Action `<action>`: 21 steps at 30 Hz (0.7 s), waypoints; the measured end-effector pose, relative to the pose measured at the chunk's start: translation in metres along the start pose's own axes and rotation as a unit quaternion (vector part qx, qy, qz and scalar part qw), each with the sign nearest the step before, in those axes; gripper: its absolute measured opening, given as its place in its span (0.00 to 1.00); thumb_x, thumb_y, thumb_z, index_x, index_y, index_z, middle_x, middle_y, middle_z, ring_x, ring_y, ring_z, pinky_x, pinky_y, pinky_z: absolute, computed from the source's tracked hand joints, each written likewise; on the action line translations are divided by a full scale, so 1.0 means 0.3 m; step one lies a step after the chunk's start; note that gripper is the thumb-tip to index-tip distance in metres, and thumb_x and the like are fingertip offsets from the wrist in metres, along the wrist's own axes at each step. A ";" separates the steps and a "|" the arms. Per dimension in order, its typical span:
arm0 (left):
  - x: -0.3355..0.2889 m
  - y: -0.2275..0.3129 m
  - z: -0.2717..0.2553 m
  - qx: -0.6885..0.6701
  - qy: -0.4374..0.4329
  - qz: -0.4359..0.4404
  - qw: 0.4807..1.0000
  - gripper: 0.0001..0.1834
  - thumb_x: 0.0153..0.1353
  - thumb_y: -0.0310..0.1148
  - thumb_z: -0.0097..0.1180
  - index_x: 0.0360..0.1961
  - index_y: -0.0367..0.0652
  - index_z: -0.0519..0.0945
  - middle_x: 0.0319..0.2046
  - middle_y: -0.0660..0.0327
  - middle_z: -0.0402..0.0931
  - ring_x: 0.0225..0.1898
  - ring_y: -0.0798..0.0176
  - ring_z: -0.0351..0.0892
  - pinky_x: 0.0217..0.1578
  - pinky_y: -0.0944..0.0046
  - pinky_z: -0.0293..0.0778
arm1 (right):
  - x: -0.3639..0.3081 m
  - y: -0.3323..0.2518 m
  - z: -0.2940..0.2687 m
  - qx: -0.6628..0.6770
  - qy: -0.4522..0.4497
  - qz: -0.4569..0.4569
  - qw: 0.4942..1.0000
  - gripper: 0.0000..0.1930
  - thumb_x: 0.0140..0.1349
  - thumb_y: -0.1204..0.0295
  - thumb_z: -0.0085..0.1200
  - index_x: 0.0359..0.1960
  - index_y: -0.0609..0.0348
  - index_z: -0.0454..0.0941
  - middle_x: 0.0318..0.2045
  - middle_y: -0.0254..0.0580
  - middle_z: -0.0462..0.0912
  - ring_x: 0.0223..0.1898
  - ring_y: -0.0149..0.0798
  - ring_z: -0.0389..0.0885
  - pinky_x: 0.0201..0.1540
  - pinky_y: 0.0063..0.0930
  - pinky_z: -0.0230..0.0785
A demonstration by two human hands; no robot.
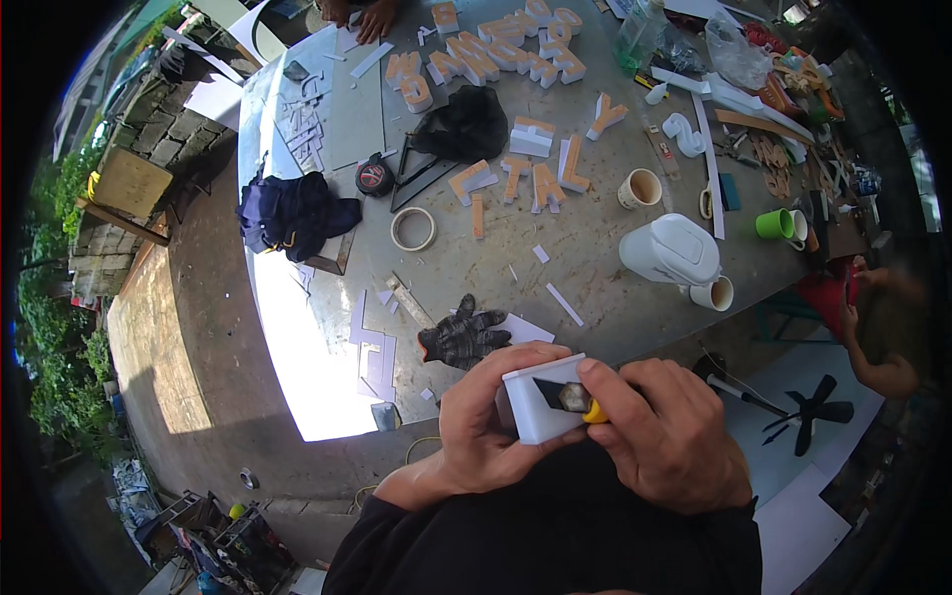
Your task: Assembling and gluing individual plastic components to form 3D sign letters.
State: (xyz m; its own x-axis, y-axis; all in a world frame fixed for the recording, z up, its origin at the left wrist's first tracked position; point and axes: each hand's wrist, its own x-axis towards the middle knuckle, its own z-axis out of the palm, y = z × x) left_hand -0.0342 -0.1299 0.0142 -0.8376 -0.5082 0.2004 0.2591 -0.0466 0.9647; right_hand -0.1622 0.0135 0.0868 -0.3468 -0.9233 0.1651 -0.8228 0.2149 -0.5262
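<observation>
My left hand (486,416) is closed round a white block-like letter piece (540,409) with a raised rim, held up just off the table's near edge. In my right hand (666,426) is a utility knife (592,409) with a yellow body, most of it hidden in my fist. Its dark blade lies against the white piece's upper face. Below the piece's far side, a dark work glove (466,335) with an orange cuff rests on the table. White offcuts (375,355) lie to the left of the glove.
The metal table (496,263) carries loose letters (516,178), more letters (486,55), a tape roll (413,229), a tape measure (375,176), a white jug (669,248) and cups (641,188). Another person's hand (377,20) is at the far edge; someone sits right. A fan (815,412) stands lower right.
</observation>
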 end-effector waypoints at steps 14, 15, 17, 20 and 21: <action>-0.012 -0.028 -0.055 -0.436 -0.222 -0.300 0.819 0.38 0.41 0.30 0.78 0.55 0.32 0.74 0.50 0.49 0.78 0.53 0.58 0.78 0.55 0.59 0.72 | 0.041 0.169 0.011 0.283 -0.100 0.092 0.950 0.20 0.69 0.55 0.51 0.31 0.62 0.74 0.21 0.46 0.74 0.23 0.48 0.75 0.29 0.36 0.65; -0.014 -0.031 -0.053 -0.439 -0.228 -0.293 0.818 0.38 0.41 0.30 0.78 0.55 0.32 0.74 0.50 0.49 0.78 0.53 0.58 0.78 0.55 0.59 0.72 | 0.044 0.169 0.017 0.244 -0.106 0.083 0.960 0.23 0.67 0.51 0.52 0.26 0.61 0.73 0.19 0.45 0.73 0.22 0.48 0.74 0.27 0.37 0.63; -0.019 -0.031 -0.048 -0.442 -0.235 -0.288 0.816 0.38 0.42 0.29 0.78 0.55 0.33 0.73 0.50 0.49 0.78 0.53 0.58 0.78 0.55 0.59 0.73 | 0.051 0.164 0.027 0.222 -0.098 0.079 0.967 0.25 0.66 0.49 0.53 0.24 0.61 0.72 0.18 0.45 0.72 0.21 0.48 0.74 0.26 0.38 0.63; -0.032 -0.033 -0.042 -0.423 -0.214 -0.326 0.818 0.44 0.37 0.32 0.80 0.57 0.30 0.72 0.41 0.43 0.80 0.47 0.42 0.80 0.48 0.46 0.75 | 0.042 0.156 0.043 0.201 -0.082 0.074 0.973 0.26 0.64 0.48 0.55 0.21 0.60 0.72 0.16 0.45 0.72 0.19 0.49 0.74 0.24 0.39 0.63; -0.033 -0.034 -0.040 -0.418 -0.217 -0.324 0.820 0.45 0.37 0.32 0.80 0.57 0.30 0.72 0.41 0.42 0.80 0.46 0.42 0.81 0.47 0.48 0.76 | 0.040 0.154 0.046 0.202 -0.074 0.072 0.974 0.26 0.63 0.48 0.56 0.21 0.60 0.72 0.15 0.45 0.72 0.19 0.48 0.74 0.24 0.39 0.63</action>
State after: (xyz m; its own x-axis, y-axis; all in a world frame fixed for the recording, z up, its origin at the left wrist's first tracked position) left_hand -0.0228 -0.1346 0.0003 -0.9752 0.2018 -0.0905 -0.2204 -0.8522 0.4745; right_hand -0.1980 0.0079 0.0528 -0.3523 -0.9349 -0.0422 -0.5161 0.2317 -0.8246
